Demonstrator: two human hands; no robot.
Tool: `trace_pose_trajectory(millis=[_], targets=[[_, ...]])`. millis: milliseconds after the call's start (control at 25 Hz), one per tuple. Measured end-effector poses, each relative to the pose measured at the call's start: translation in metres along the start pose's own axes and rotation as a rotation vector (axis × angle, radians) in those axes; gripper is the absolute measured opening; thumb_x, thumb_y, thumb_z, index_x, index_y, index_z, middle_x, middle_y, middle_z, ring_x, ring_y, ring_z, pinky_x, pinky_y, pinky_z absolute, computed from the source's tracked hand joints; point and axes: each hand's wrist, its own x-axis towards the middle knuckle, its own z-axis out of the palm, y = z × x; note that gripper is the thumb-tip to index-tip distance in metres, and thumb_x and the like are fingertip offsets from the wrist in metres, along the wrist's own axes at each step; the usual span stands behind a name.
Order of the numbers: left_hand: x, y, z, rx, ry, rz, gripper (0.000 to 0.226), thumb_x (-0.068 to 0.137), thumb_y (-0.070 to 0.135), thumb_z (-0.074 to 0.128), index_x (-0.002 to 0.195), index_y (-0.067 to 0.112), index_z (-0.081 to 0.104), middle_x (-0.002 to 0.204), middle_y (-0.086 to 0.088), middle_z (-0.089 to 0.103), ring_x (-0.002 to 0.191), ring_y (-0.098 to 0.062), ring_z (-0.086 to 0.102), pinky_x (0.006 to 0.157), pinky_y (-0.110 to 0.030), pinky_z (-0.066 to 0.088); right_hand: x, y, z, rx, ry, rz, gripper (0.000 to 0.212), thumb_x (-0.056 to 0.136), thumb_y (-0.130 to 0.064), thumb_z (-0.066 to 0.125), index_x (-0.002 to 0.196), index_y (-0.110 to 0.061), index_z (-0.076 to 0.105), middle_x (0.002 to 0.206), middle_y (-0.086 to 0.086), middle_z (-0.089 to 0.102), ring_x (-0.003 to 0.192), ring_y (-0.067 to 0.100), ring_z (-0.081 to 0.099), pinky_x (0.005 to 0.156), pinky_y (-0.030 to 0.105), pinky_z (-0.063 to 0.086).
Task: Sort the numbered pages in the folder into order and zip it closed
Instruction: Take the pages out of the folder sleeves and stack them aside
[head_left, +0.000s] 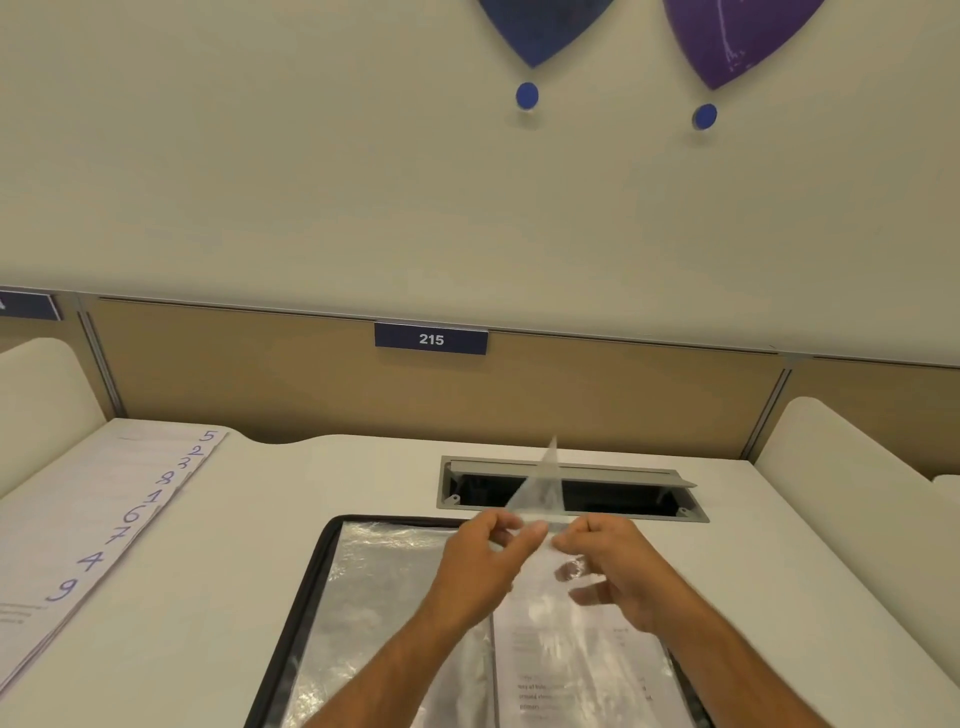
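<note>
The folder (332, 597) lies open on the table (311, 478). Above its top edge, left hand (480, 564) and right hand (613, 569) pinch a clear sleeve (540, 483). Numbered pages (104, 519) fan out left of the folder.

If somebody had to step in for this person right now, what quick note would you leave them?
Left hand and right hand: both pinch the top corner of a clear plastic sleeve over the open folder.
Numbered pages: fanned out on the desk at far left, reading 5, 2, 3, 8, 1, 6, 7, 4, 9 from far to near.
Done: pages are out of the folder.
Left: order the pages, refill the sleeves, zip the folder closed.
</note>
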Motion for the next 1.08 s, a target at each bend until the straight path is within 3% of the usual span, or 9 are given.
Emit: trace_pose_trajectory(millis=[200, 360, 480, 560, 720, 840, 920, 1000, 1080], targets=[[0.004, 0.021, -0.009, -0.137, 0.013, -0.056, 0.044, 0.083, 0.062, 0.069, 0.109, 0.027, 0.062, 0.099, 0.002, 0.07, 0.088, -0.014, 0.072, 0.08, -0.029, 0.06, -0.011, -0.011, 0.035, 0.223, -0.162, -0.055, 0.026, 0.099, -0.024, 0.054, 0.105, -0.012, 0.076, 0.103, 0.008, 0.075, 0.093, 0.026, 0.072, 0.069, 0.033, 0.056], [0.007, 0.018, -0.026, -0.096, 0.094, -0.127, 0.037, 0.081, 0.032, 0.081, 0.109, 0.026, 0.059, 0.096, -0.002, 0.07, 0.079, -0.017, 0.074, 0.07, -0.027, 0.062, -0.006, -0.002, 0.046, 0.303, -0.18, -0.006, 0.035, 0.096, -0.014, 0.042, 0.109, -0.003, 0.072, 0.11, 0.016, 0.072, 0.092, 0.031, 0.069, 0.067, 0.039, 0.057], [0.008, 0.015, -0.042, -0.097, 0.118, -0.144, 0.037, 0.081, 0.006, 0.076, 0.11, 0.022, 0.06, 0.096, -0.007, 0.07, 0.077, -0.02, 0.074, 0.07, -0.033, 0.063, -0.002, 0.008, 0.045, 0.327, -0.203, 0.003, 0.035, 0.091, -0.009, 0.043, 0.105, 0.001, 0.073, 0.112, 0.016, 0.071, 0.091, 0.034, 0.068, 0.068, 0.04, 0.057], [0.008, 0.01, -0.059, -0.046, 0.149, -0.111, 0.036, 0.082, 0.0, 0.071, 0.109, 0.021, 0.061, 0.094, -0.01, 0.071, 0.07, -0.019, 0.074, 0.066, -0.033, 0.063, 0.003, 0.018, 0.038, 0.325, -0.169, 0.001, 0.032, 0.091, -0.009, 0.046, 0.105, 0.001, 0.073, 0.11, 0.015, 0.072, 0.092, 0.035, 0.068, 0.068, 0.04, 0.058], [0.01, -0.014, -0.1, 0.151, 0.203, -0.074, 0.034, 0.078, 0.003, 0.064, 0.105, 0.024, 0.058, 0.068, -0.005, 0.072, 0.057, -0.017, 0.071, 0.064, -0.037, 0.062, 0.026, 0.06, 0.016, -0.047, 0.121, -0.073, 0.017, 0.1, -0.015, 0.054, 0.1, -0.015, 0.072, 0.106, 0.005, 0.07, 0.096, 0.024, 0.069, 0.077, 0.039, 0.063], [0.009, -0.043, -0.126, 0.38, 0.221, -0.127, 0.042, 0.072, 0.014, 0.063, 0.111, 0.027, 0.055, 0.071, 0.001, 0.071, 0.061, -0.016, 0.069, 0.066, -0.033, 0.06, 0.034, 0.103, 0.0, -0.457, 0.202, -0.143, 0.011, 0.098, -0.025, 0.061, 0.109, -0.026, 0.065, 0.115, -0.009, 0.065, 0.112, 0.015, 0.062, 0.099, 0.037, 0.054], [0.008, -0.067, -0.136, 0.481, 0.216, -0.183, 0.052, 0.071, 0.021, 0.063, 0.12, 0.028, 0.05, 0.081, 0.001, 0.068, 0.066, -0.017, 0.068, 0.068, -0.035, 0.061, 0.032, 0.128, -0.006, -0.702, 0.189, -0.14, 0.038, 0.097, -0.049, 0.053, 0.128, -0.028, 0.057, 0.137, -0.008, 0.056, 0.131, 0.014, 0.049, 0.113, 0.032, 0.04], [0.005, -0.092, -0.143, 0.511, 0.195, -0.254, 0.064, 0.075, 0.021, 0.063, 0.134, 0.025, 0.039, 0.088, -0.002, 0.065, 0.069, -0.018, 0.068, 0.067, -0.036, 0.06, 0.033, 0.148, -0.012, -0.898, 0.141, -0.118, 0.095, 0.078, -0.087, 0.012, 0.148, -0.028, 0.039, 0.16, -0.005, 0.032, 0.148, 0.015, 0.026, 0.122, 0.033, 0.02], [0.002, -0.113, -0.145, 0.528, 0.164, -0.323, 0.08, 0.08, 0.017, 0.061, 0.149, 0.02, 0.022, 0.096, -0.006, 0.064, 0.076, -0.021, 0.067, 0.068, -0.033, 0.058, 0.04, 0.168, -0.018, -1.07, 0.086, -0.091, 0.132, 0.05, -0.092, -0.028, 0.157, -0.029, 0.017, 0.168, -0.002, 0.004, 0.155, 0.019, 0.003, 0.125, 0.037, 0.003]])
